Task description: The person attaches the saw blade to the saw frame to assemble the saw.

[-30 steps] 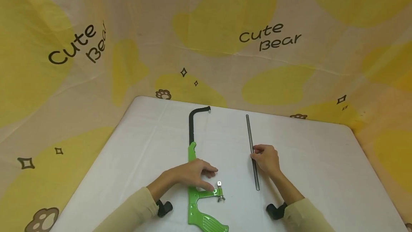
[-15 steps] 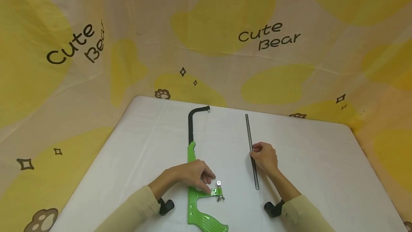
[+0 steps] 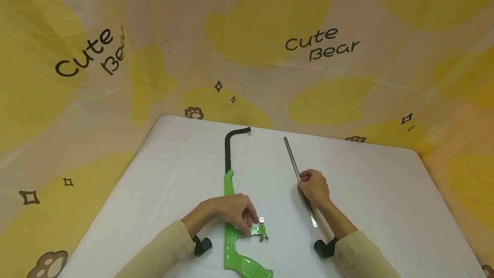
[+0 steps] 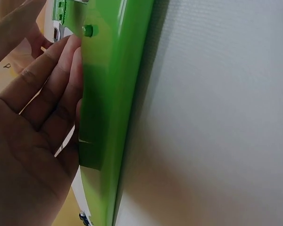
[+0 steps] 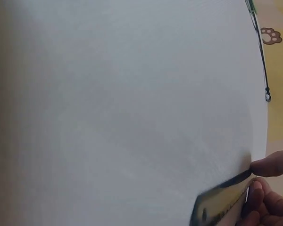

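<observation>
A green and black hacksaw frame [image 3: 229, 183] lies on the white table, its grooved handle toward me. My left hand [image 3: 233, 209] reaches over it, with curled thumb and fingers holding its lower green arm. In the left wrist view, the fingers [image 4: 52, 84] lie along the green frame [image 4: 106, 94], and their tips are partly hidden. My right hand [image 3: 315, 187] pinches a loose hacksaw blade [image 3: 292, 158] near its middle. The right wrist view shows the toothed edge and end hole of the blade [image 5: 217, 202], tilted above the table.
A wing nut [image 3: 264, 238] and a metal blade holder [image 3: 261, 220] sit on the lower arm's end. Black wrist mounts show beneath both sleeves. A patterned yellow and beige cloth [image 3: 247, 33] surrounds the white table [image 3: 185, 175].
My right hand has turned the blade, its far end swinging left and its near end right. The left hand's fingers have closed in on the frame's lower arm.
</observation>
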The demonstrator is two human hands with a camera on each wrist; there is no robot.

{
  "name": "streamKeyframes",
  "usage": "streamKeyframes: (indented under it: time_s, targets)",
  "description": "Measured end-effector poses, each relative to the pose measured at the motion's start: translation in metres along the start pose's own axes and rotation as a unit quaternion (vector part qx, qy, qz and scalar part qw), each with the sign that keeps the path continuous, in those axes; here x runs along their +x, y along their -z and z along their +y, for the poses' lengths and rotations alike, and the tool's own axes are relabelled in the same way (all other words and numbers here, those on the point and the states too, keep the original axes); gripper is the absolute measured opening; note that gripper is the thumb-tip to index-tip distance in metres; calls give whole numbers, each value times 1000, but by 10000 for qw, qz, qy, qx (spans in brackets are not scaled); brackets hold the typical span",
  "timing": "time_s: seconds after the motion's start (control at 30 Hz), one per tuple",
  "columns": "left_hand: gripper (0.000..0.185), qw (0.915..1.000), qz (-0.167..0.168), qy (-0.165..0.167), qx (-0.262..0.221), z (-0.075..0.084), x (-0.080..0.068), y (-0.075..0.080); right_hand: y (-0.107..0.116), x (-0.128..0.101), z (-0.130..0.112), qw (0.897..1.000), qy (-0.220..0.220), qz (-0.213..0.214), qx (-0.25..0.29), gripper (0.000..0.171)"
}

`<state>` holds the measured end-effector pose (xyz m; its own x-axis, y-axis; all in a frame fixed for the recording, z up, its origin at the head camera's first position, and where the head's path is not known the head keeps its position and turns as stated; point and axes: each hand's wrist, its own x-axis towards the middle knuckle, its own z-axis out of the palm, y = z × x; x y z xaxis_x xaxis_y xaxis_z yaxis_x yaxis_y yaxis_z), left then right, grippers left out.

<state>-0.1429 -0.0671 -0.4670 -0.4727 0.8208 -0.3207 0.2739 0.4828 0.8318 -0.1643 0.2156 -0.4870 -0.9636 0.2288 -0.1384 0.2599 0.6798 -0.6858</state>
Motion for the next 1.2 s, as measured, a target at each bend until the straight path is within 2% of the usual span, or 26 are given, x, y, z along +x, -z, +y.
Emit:
streamKeyframes:
  time_s: [0.33,0.67,0.93,1.2]
  targets:
    - [27,9999,-45,110,81,3,-1,-5,-3,0,-4,9998,-34,-128,-119,24]
    - [29,9999,-49,12,102,0,-1,-7,-2,2,-5,9989,425,-92,-166,22]
    - [35,9996,-149,-45,234,0,-3,-5,4,2,-10,9979,372,-522,59,17]
    - [37,9989,-255,-125,382,-1,-2,-3,4,5,-16,9908,94,-1109,776,20]
